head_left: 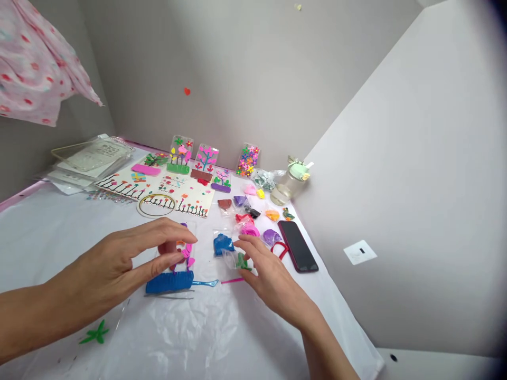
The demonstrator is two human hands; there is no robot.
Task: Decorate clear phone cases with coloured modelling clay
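Your right hand [275, 279] curls around a bagged green lump [243, 260], centre frame; your left hand [122, 258] arches over a blue-based decorated panel [170, 282], left of centre. Neither grip can be told.

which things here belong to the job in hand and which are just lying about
Probably in use, near the left hand and right hand:
clear panel with blue clay base
bagged green clay
bagged blue clay
blue modelling tool

Probably just lying about:
smartphone
water bottle
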